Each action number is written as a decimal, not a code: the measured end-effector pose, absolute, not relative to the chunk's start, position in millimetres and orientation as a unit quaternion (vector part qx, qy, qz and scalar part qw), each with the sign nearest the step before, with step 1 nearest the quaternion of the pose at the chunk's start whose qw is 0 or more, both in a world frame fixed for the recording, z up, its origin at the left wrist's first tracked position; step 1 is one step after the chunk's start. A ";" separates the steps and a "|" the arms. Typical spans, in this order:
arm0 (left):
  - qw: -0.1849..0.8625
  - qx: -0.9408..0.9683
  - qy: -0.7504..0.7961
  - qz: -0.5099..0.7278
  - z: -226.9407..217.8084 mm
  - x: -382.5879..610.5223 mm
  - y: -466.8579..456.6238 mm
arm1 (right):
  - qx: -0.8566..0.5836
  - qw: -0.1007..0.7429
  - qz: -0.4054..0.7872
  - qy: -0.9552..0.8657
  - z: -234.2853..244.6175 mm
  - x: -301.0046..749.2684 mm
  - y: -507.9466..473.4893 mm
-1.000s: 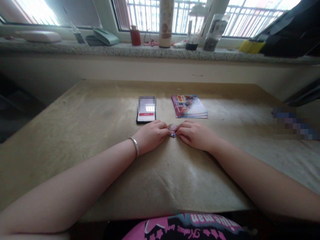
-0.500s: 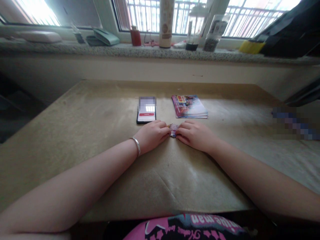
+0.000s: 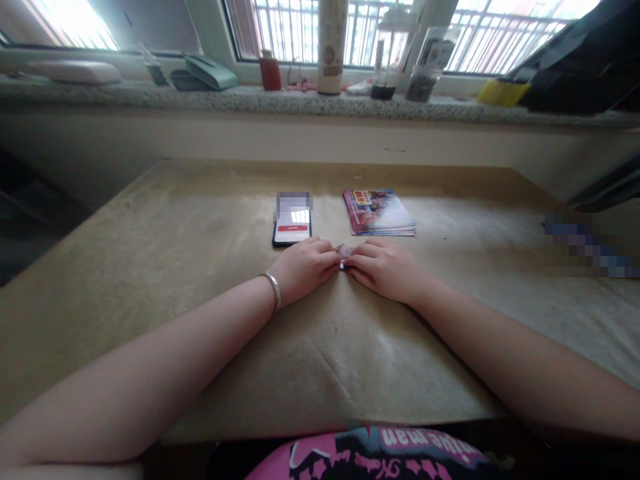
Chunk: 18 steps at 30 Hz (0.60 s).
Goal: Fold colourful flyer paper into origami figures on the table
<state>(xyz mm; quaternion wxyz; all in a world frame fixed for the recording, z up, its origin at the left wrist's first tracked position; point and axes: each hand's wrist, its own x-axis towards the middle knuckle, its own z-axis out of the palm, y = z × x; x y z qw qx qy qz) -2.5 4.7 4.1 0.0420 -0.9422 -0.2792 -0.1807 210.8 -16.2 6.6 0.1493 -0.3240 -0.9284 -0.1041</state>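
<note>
Between my two hands, low on the table, is a small piece of folded printed paper (image 3: 343, 253), mostly covered by fingers. My left hand (image 3: 310, 263), with a silver bangle at the wrist, pinches its left side. On the right side, the closed fingers of my right hand (image 3: 383, 265) press on the paper. A phone (image 3: 293, 235) with a lit screen lies just beyond my left hand. Past my right hand rests a stack of colourful printed leaflets (image 3: 383, 213).
The table (image 3: 200, 227) has a tan cover. A blurred bluish item (image 3: 590, 247) lies at its right. On the granite sill (image 3: 280, 103) stand a red bottle (image 3: 271, 72), a tall pale bottle (image 3: 331, 53), a green case (image 3: 213, 72) and clear containers (image 3: 429, 67).
My right hand has shifted slightly left, closer to my left hand, so less of the folded paper shows. The phone and leaflets stay in place.
</note>
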 end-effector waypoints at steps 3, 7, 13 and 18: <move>0.027 -0.943 -0.272 -0.188 3.2 -2.8 6.1 | -0.327 0.156 -0.091 -0.927 6.3 210.6 -15.7; 0.014 -0.944 -0.269 -0.188 1.4 -2.3 7.5 | -0.330 0.184 -0.047 -0.925 5.4 209.8 -14.4; 0.018 -0.947 -0.259 -0.191 1.7 -2.5 7.5 | -0.332 0.185 -0.026 -0.925 4.8 211.1 -11.7; 0.041 -0.945 -0.265 -0.189 3.5 -1.9 6.0 | -0.332 0.171 -0.055 -0.926 4.8 210.3 -11.2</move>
